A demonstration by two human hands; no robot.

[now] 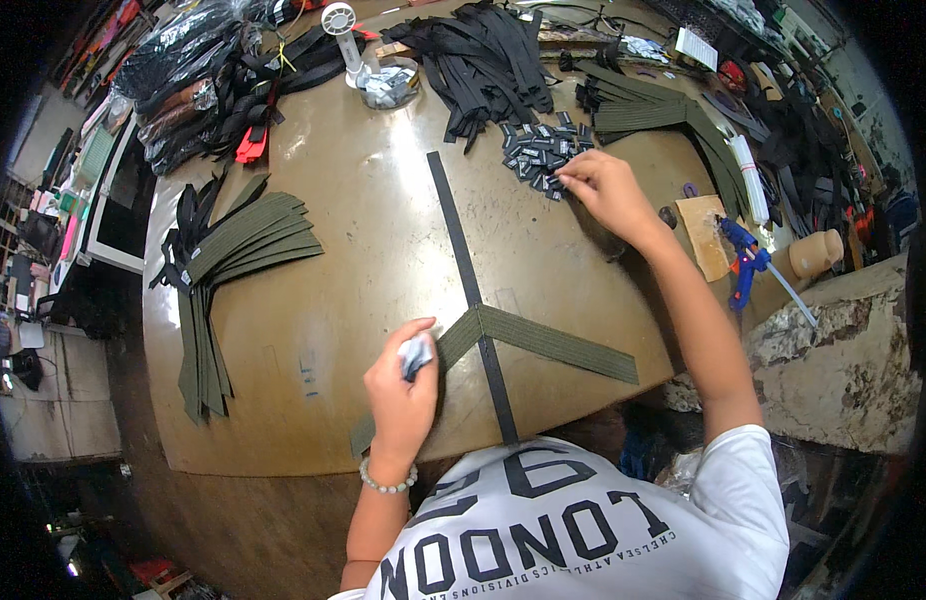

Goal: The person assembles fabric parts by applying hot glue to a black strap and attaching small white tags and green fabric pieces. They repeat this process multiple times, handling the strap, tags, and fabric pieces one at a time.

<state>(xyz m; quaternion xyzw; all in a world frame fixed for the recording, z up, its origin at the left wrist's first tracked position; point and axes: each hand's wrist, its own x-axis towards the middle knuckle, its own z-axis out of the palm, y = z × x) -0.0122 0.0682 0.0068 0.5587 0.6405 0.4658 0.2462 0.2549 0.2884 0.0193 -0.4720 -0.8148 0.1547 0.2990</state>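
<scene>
A small pale grey-white folded piece (416,357), like a bunch of fabric labels, is held in the curled fingers of my left hand (398,395). That hand rests by the left arm of an olive-green webbing strip (558,345), bent into an inverted V. A long narrow black strap (453,230) runs through the bend toward my body. My right hand (611,195) reaches forward, thumb and finger pinched at the near right edge of a pile of small black labels (536,150). What sits between those fingertips is too small to make out.
Olive strips with black straps (248,240) are stacked at left; another olive stack (643,112) lies far right. Black straps (473,65), a white handheld fan (340,30) and a clear tub (391,85) stand at the back. A blue glue gun (745,260) lies right, beside cardboard (701,235).
</scene>
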